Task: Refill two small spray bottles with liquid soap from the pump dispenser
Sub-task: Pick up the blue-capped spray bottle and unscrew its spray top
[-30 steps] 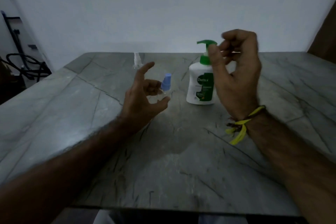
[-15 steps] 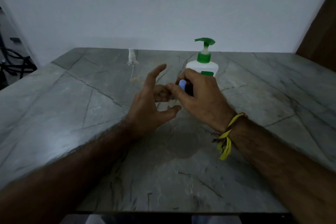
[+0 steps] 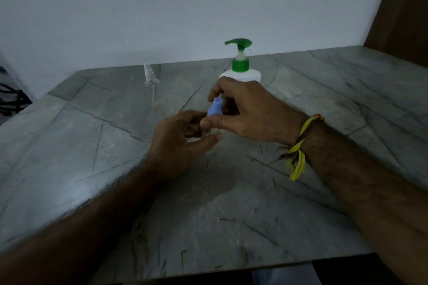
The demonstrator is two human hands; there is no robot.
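1. Small spray bottle w/ blue cap (image 3: 214, 106) stands near the middle of the grey stone table (image 3: 301, 203), just in front of the pump dispenser.
2. Left hand (image 3: 183, 139) curls round the bottle's clear lower body; thumb runs across the front, fingers wrap behind. Body mostly hidden by both hands.
3. Right hand (image 3: 243, 109) comes in from the right and grips the blue cap: thumb low on the near side, fingers arched over the top & far side.
4. Can't tell if the cap is tight or loosened, nor how much liquid is inside.
5. Pump dispenser (image 3: 240, 69), white w/ green collar & green pump head, stands upright just behind the right hand, toward the table's far edge. Nozzle points left.
6. Second spray bottle (image 3: 151, 85), clear w/ white spray top, stands upright near the far edge, left of the dispenser and well apart from both hands.
7. Yellow thread band (image 3: 298, 155) tied round the right wrist, loose ends hanging.
8. Light is dim; plain wall behind the table's far edge.
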